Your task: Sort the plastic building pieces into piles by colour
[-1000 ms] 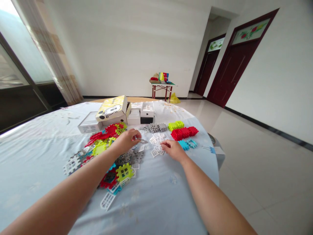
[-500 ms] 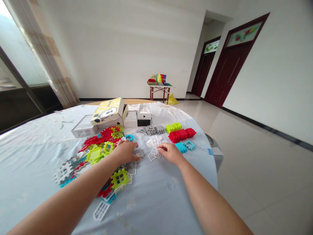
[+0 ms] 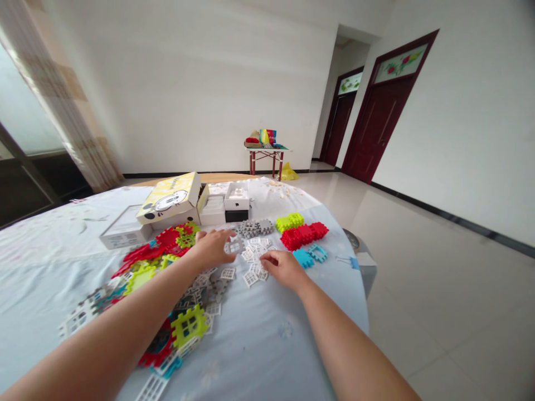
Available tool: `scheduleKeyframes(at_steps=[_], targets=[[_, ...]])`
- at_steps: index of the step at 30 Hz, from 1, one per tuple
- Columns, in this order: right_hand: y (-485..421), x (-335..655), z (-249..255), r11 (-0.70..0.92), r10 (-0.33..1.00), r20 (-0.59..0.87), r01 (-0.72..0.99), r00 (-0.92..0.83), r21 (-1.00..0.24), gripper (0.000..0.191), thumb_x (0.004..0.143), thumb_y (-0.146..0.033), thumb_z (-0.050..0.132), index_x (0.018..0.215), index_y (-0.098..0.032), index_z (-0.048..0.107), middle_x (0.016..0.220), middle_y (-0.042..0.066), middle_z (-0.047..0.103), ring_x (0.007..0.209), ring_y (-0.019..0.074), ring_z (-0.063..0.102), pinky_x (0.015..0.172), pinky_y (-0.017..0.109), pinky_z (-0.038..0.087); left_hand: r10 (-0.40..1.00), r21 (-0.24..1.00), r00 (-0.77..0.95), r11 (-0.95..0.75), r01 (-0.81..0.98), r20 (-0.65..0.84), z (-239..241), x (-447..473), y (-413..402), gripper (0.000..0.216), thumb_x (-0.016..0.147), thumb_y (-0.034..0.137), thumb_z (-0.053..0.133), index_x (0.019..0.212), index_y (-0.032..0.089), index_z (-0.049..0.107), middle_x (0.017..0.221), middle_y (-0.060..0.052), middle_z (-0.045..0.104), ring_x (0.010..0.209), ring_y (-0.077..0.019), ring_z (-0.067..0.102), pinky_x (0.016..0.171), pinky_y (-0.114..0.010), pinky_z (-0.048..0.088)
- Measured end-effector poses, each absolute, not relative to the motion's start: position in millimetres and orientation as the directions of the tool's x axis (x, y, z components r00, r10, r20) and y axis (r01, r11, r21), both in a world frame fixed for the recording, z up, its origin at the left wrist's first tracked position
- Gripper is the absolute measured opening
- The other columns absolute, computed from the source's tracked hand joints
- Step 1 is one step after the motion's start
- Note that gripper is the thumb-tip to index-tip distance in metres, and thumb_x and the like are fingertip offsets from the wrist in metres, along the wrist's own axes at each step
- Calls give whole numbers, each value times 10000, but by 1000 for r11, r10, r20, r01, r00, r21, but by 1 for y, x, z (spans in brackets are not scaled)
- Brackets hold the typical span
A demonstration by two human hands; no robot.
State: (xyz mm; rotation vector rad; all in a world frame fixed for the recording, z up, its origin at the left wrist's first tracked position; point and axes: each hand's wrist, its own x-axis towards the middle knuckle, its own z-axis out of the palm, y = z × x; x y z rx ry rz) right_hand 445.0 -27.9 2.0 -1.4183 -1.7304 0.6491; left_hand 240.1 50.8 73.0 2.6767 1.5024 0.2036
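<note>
My left hand (image 3: 214, 248) is over the right side of a mixed heap, its thumb and fingers around a grey square window block (image 3: 234, 245). To its right, the fingers of my right hand (image 3: 281, 267) are pinched together at a group of small white window pieces (image 3: 251, 277); whatever they grip is too small to make out. Under and beside my left forearm lie red blocks (image 3: 169, 238), lime-green blocks (image 3: 190, 327) and more white lattice pieces. Beyond the hands, sorted by colour, are grey blocks (image 3: 253, 228), lime-green blocks (image 3: 290, 221), red blocks (image 3: 304, 235) and blue blocks (image 3: 303, 258).
A yellow-and-white cartoon box (image 3: 170, 199) rests on the table behind the heap, with an open white box (image 3: 125, 228) to its left. Small white and black boxes (image 3: 237, 201) stand to its right. The round table's edge curves past the right-hand stacks.
My left hand has shifted toward the grey stack and now has a grey window block in its fingers. My right hand stays at the white pieces. The view has turned slightly right.
</note>
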Motion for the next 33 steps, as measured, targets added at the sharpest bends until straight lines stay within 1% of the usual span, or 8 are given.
scheduleKeyframes(at_steps=[7,10,14,18,21,24,28,33], targets=[[-28,439,3,245,967,241,569,-84,-785,203,780,-273,509,868,-172,661,705,13,653,621,109,564,576,196,404,846,133,504,-527,839,174,70,312,109,596,624,371,589,1188,207,488,1154,-92,575,1043,-272,511,885,-376,321],[-28,438,3,234,970,230,577,-80,-782,196,781,-269,504,860,-183,662,686,2,647,597,100,547,552,188,389,842,135,511,-534,834,174,61,341,126,610,618,362,599,1197,214,480,1154,-91,573,1062,-270,499,893,-385,313],[-26,440,1,226,971,231,580,-66,-783,199,783,-264,503,876,-191,663,708,2,656,615,100,553,577,188,396,851,130,505,-522,843,142,51,359,140,610,606,360,607,1189,225,489,1160,-98,570,1074,-286,487,901,-429,294],[-26,442,2,214,973,225,583,-56,-784,204,781,-263,512,896,-190,664,732,10,664,637,106,566,597,192,407,865,123,492,-501,857,101,49,354,149,663,601,441,606,1214,227,473,1170,-113,566,1077,-306,478,906,-460,280],[-27,442,4,225,970,235,577,-59,-785,210,785,-268,513,906,-182,662,758,19,669,671,112,579,618,197,414,870,118,488,-493,862,74,51,339,157,742,604,536,578,1264,232,430,1243,-119,520,1127,-322,436,922,-461,271],[-29,441,6,227,971,230,577,-69,-785,208,789,-275,513,897,-179,662,759,19,669,674,113,583,618,198,413,872,118,490,-488,865,13,53,321,164,799,563,565,603,1273,243,430,1285,-103,494,1165,-337,400,937,-464,266],[-30,439,7,224,973,211,580,-90,-783,210,792,-282,512,887,-173,664,736,20,665,652,111,579,594,196,406,872,126,483,-472,873,-79,51,302,166,818,504,510,674,1250,250,461,1232,-102,547,1118,-346,452,915,-473,299],[-28,438,5,233,971,217,577,-98,-783,205,796,-283,513,887,-175,663,749,22,669,663,116,582,606,202,411,888,129,457,-447,885,-57,47,299,158,725,563,421,653,1238,237,463,1172,-103,588,1119,-338,458,916,-497,287]])
